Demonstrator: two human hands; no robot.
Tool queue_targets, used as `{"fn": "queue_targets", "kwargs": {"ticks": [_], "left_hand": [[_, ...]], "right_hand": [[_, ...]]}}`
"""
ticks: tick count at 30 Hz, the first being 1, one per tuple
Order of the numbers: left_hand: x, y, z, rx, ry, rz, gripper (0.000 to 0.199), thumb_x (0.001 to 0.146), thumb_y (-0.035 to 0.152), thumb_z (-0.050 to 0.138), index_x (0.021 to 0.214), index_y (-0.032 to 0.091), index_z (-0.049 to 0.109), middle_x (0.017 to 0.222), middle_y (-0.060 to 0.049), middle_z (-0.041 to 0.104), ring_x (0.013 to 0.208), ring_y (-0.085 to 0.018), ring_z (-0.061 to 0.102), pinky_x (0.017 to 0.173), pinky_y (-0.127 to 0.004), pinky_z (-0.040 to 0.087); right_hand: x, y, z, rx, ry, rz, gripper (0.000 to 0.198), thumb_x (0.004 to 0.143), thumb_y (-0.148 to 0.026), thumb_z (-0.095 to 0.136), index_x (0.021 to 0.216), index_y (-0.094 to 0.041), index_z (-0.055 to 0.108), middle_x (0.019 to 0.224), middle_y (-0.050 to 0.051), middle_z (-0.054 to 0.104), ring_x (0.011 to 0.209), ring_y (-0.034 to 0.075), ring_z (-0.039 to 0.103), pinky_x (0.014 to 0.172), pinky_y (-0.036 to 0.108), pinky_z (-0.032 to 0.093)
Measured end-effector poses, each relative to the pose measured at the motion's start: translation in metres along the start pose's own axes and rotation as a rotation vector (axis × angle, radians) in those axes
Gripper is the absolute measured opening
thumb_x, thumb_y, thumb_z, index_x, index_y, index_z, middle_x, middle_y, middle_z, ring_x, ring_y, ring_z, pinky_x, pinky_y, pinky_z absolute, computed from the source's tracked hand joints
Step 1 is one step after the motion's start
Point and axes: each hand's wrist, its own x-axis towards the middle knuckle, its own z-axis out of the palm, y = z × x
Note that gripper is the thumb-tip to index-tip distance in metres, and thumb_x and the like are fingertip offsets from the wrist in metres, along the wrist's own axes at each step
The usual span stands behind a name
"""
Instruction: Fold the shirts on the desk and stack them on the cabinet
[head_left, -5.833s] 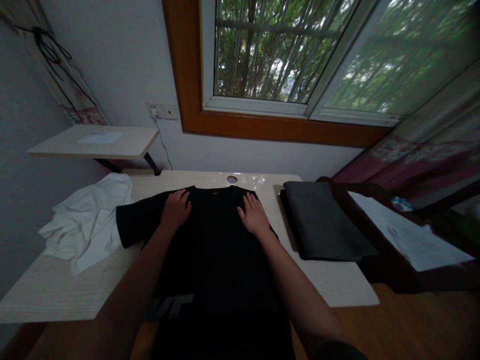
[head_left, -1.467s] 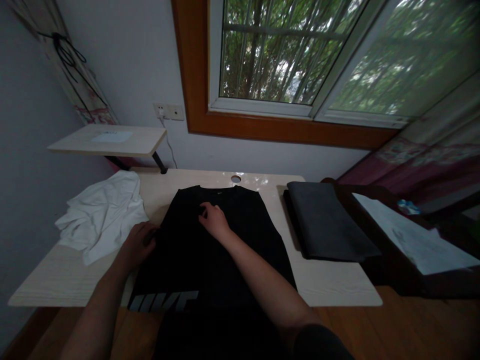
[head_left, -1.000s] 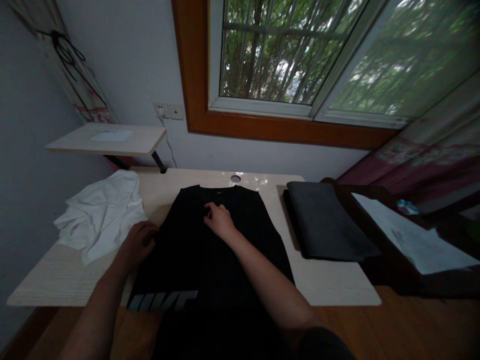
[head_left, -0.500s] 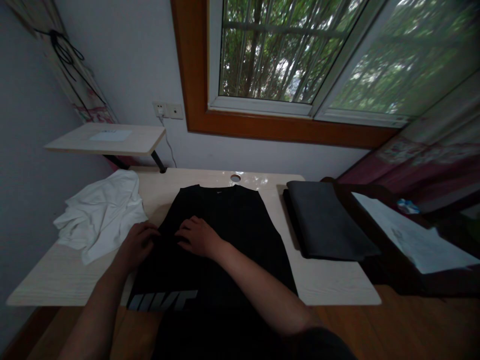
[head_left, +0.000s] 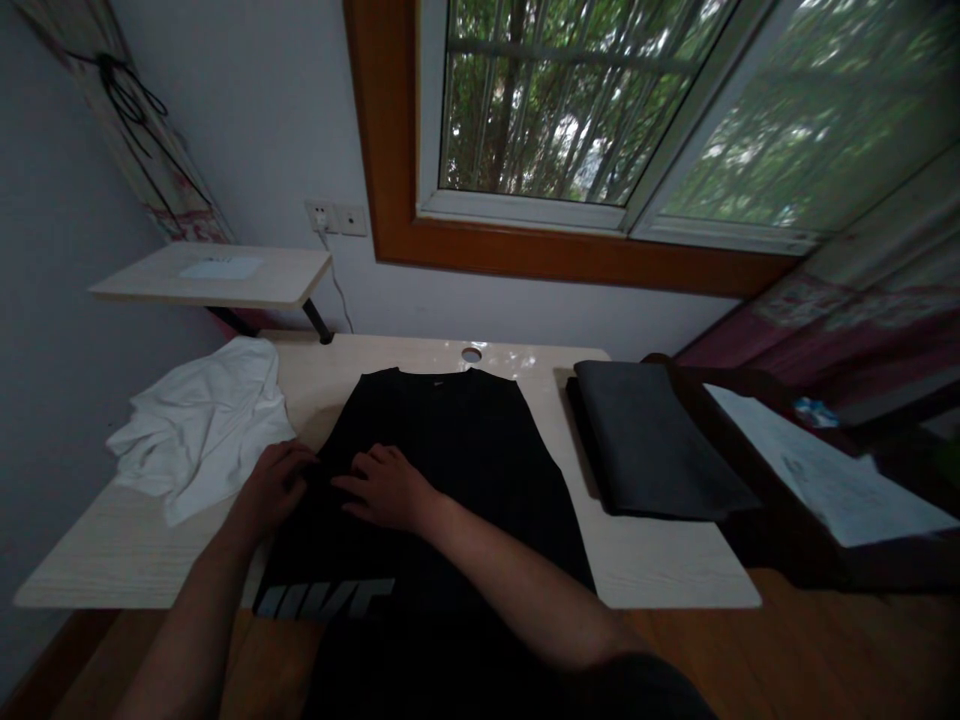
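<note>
A black shirt lies flat on the light wooden desk, its neckline toward the wall and grey lettering near its lower left edge. At the shirt's left edge, my left hand rests with its fingers bent over the fabric, thumb apart from them. My right hand lies palm down on the shirt's left half, fingers spread and touching the cloth. Neither hand visibly pinches the fabric. A crumpled white garment sits just left of my left hand.
Folded dark grey cloth lies on the desk at the right, overhanging its edge. A small raised shelf with a paper stands at the back left. Right of the desk, a white sheet rests on a dark surface.
My right hand has slid a little left and toward me across the shirt, nearer my left hand. My left hand has barely moved.
</note>
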Motion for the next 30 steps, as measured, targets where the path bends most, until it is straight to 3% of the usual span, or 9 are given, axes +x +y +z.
{"fn": "queue_targets", "kwargs": {"ticks": [9,15,19,23,26,30], "left_hand": [[0.0,-0.001,0.0,0.024,-0.005,0.03,0.028,0.077,0.013,0.052,0.097,0.022,0.07,0.112,-0.008,0.065,0.112,-0.028,0.057,0.1,-0.046,0.048],[-0.002,-0.002,0.0,0.005,-0.025,0.018,0.034,0.075,0.014,0.051,0.101,0.023,0.072,0.12,-0.008,0.065,0.116,-0.028,0.057,0.103,-0.05,0.048],[-0.002,-0.003,0.0,-0.042,-0.043,0.009,0.035,0.087,0.022,0.051,0.117,0.024,0.069,0.131,-0.008,0.063,0.123,-0.027,0.056,0.109,-0.051,0.046],[0.011,-0.004,0.004,-0.032,-0.05,-0.066,0.043,0.099,0.038,0.043,0.136,0.025,0.059,0.142,-0.008,0.059,0.131,-0.026,0.054,0.113,-0.05,0.044],[0.036,0.002,0.011,0.048,-0.074,-0.058,0.054,0.102,0.046,0.036,0.146,0.02,0.05,0.152,-0.01,0.052,0.141,-0.026,0.047,0.119,-0.049,0.038],[0.081,0.025,0.027,0.218,-0.128,0.0,0.064,0.102,0.049,0.031,0.151,0.009,0.042,0.16,-0.016,0.039,0.151,-0.027,0.033,0.124,-0.046,0.028]], "right_hand": [[-0.005,0.001,0.001,0.007,-0.02,-0.041,0.032,0.101,-0.041,0.054,0.13,-0.032,0.064,0.123,0.005,0.06,0.112,0.026,0.047,0.091,0.041,0.045],[-0.024,0.022,-0.017,0.129,0.041,-0.05,0.029,0.101,-0.034,0.054,0.127,-0.027,0.066,0.122,0.005,0.064,0.11,0.023,0.054,0.094,0.039,0.046],[-0.055,0.058,-0.037,0.201,0.158,0.114,0.031,0.101,-0.029,0.054,0.129,-0.023,0.065,0.122,0.008,0.065,0.112,0.022,0.059,0.099,0.04,0.049],[-0.095,0.102,-0.049,0.121,0.267,0.358,0.035,0.102,-0.027,0.049,0.134,-0.023,0.062,0.131,0.01,0.063,0.119,0.024,0.059,0.106,0.044,0.049],[-0.122,0.13,-0.05,0.001,0.289,0.51,0.042,0.102,-0.031,0.047,0.141,-0.02,0.057,0.142,0.013,0.057,0.132,0.027,0.053,0.114,0.047,0.045],[-0.144,0.148,-0.04,-0.118,0.241,0.614,0.049,0.103,-0.035,0.043,0.145,-0.011,0.053,0.153,0.018,0.048,0.142,0.03,0.046,0.119,0.048,0.04]]}}
